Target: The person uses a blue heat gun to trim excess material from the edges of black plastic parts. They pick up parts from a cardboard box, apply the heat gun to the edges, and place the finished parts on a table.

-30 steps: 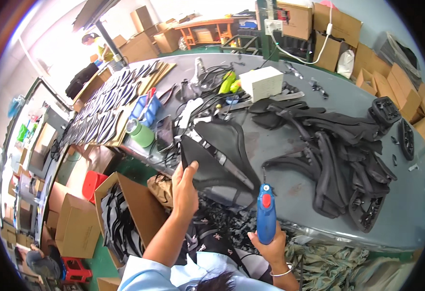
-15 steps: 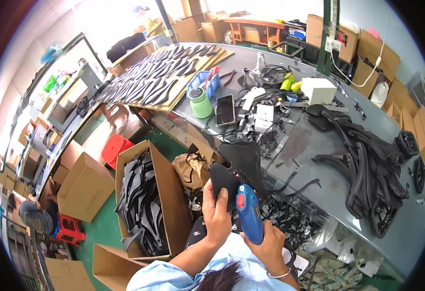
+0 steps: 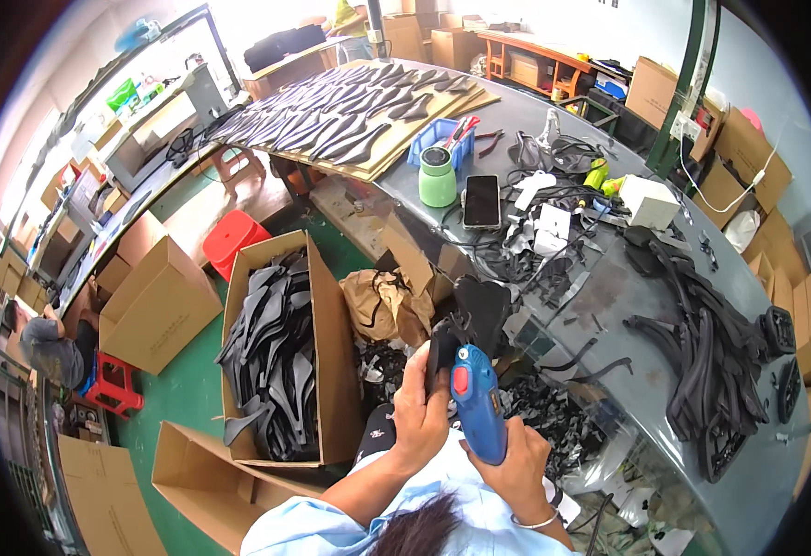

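Observation:
My right hand (image 3: 516,468) is wrapped round the handle of blue electric shears (image 3: 481,408) with a red button on the side. The dark jaws of the shears lie against a black moulded piece (image 3: 482,306), which my left hand (image 3: 421,408) grips between thumb and fingers. The piece has a broad rounded end pointing away from me, and its near part is seen nearly edge-on. My fingers and the tool hide some of it, and where exactly the jaws touch cannot be made out.
A carton (image 3: 331,371) full of black curved parts stands at my left. Black scraps (image 3: 553,417) lie below the grey table (image 3: 600,315). On it are a pile of black parts (image 3: 711,361), a phone (image 3: 481,202) and a green jar (image 3: 438,181). A person (image 3: 53,347) sits far left.
The view has shifted, so the table appears farther right. In my left hand the black piece has turned from showing its broad face to nearly edge-on. My right hand still holds the shears.

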### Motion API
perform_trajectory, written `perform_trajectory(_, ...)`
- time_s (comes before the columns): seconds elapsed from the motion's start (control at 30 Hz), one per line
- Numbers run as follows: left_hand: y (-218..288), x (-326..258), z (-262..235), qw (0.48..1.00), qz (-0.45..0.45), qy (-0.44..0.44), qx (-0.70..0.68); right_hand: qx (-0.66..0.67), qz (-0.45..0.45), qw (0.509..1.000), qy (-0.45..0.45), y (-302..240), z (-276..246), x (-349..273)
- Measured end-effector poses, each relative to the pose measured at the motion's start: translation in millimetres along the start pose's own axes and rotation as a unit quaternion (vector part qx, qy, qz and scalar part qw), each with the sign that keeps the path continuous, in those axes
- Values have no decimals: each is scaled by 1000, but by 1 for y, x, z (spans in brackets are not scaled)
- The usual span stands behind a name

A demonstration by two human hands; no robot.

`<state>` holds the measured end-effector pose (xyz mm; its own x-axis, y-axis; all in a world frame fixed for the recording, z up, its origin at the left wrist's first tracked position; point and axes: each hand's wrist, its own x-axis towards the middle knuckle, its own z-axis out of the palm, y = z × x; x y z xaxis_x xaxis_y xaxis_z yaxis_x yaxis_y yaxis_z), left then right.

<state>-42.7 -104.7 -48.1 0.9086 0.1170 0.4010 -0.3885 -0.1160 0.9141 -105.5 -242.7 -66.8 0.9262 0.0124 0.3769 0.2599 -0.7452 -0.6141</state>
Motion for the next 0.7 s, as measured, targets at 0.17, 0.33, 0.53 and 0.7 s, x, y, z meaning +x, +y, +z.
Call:
perform_trajectory(0.17,-14,-5,-23,997,-45,-66,-5,13,-25,999,-19,-2,-5,7)
perform_trajectory(0.33,-12,0,-36,986,-44,-159,2,79,18,996,23,2,-16,25)
perform_trajectory(0.53,-7,0,-39,964,-109,-239,-43,368,165,915,-1,5,-19,59)
perform_trajectory(0.7,0,-7,-28,991,32,126,-22,376,181,909,6,10,-25,63)
